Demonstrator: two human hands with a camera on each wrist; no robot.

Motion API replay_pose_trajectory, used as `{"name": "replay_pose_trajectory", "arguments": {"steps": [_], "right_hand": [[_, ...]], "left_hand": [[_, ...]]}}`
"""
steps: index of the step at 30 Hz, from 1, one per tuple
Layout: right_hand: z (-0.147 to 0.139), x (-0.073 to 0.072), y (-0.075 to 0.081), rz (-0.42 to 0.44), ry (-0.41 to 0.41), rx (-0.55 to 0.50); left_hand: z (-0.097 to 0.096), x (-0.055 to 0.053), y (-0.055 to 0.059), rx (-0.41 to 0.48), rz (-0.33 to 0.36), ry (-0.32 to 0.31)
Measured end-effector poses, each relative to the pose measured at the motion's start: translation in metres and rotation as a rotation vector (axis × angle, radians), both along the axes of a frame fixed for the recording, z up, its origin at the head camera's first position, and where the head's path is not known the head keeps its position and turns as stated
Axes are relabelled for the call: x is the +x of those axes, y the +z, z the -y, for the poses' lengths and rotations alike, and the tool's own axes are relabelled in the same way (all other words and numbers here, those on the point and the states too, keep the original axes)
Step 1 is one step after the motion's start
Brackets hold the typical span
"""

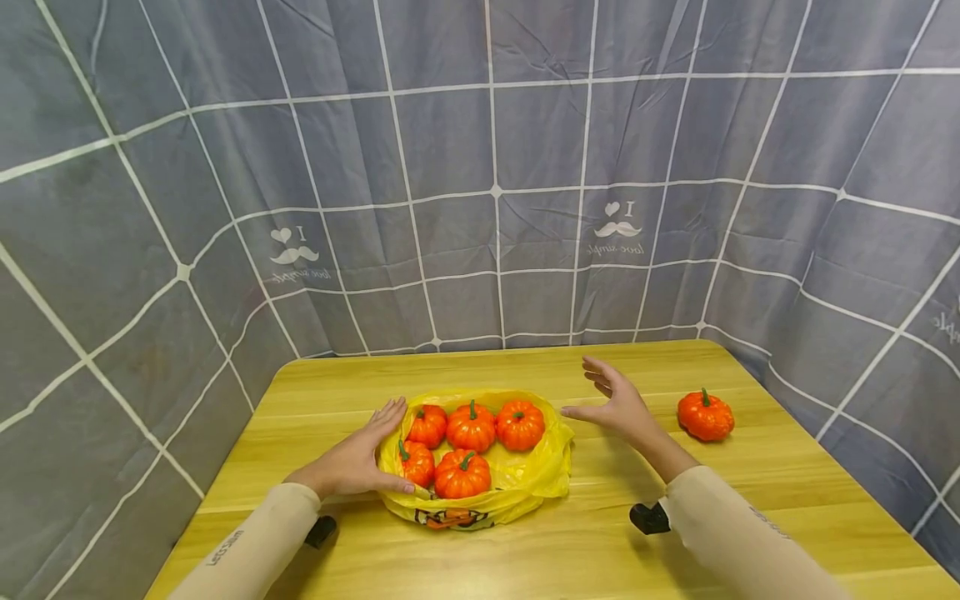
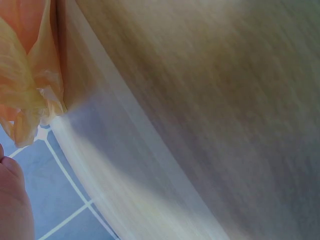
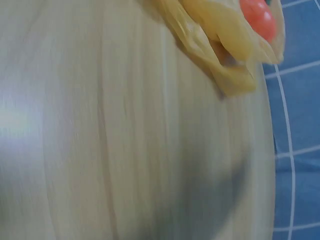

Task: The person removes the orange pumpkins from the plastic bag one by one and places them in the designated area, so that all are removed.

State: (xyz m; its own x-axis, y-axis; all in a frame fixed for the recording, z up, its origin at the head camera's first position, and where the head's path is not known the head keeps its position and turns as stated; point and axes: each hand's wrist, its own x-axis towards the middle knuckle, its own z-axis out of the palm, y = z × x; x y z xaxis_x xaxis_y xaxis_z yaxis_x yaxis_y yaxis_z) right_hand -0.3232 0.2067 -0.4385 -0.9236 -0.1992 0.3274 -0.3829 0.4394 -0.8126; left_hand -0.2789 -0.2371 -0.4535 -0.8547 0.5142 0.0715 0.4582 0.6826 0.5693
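Note:
A yellow plastic bag (image 1: pixel 528 483) lies on the table with its mouth spread wide. Inside it sit several small orange toy pumpkins (image 1: pixel 471 427) with green stems. My left hand (image 1: pixel 366 454) rests against the bag's left rim, its fingers extended along the far side and its thumb reaching over the near edge. On the bag's right, my right hand (image 1: pixel 611 408) hovers just apart from the rim, fingers spread and holding nothing. Another toy pumpkin (image 1: pixel 706 416) stands alone on the table, farther right. The right wrist view also catches part of the bag (image 3: pixel 220 45).
The yellow wood-grain table (image 1: pixel 592 550) has rounded far corners. Behind and beside it hangs a grey curtain (image 1: pixel 450 233) with white grid lines. A dark device (image 1: pixel 649 518) shows beneath the right wrist, and a similar one (image 1: pixel 321 532) beneath the left.

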Motion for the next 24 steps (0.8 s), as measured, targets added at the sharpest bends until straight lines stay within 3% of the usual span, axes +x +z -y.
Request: {"name": "replay_pose_trajectory", "arguments": {"steps": [10, 13, 24], "right_hand": [[0.034, 0.0, -0.013, 0.034, 0.067, 0.003], [0.044, 0.006, -0.01, 0.051, 0.086, -0.024], [0.059, 0.002, -0.029, 0.088, 0.101, -0.024]], "left_hand": [[0.001, 0.001, 0.002, 0.007, 0.005, 0.001], [0.0, 0.001, 0.002, 0.007, 0.004, 0.001], [-0.001, 0.001, 0.003, 0.013, 0.013, 0.004]]}}
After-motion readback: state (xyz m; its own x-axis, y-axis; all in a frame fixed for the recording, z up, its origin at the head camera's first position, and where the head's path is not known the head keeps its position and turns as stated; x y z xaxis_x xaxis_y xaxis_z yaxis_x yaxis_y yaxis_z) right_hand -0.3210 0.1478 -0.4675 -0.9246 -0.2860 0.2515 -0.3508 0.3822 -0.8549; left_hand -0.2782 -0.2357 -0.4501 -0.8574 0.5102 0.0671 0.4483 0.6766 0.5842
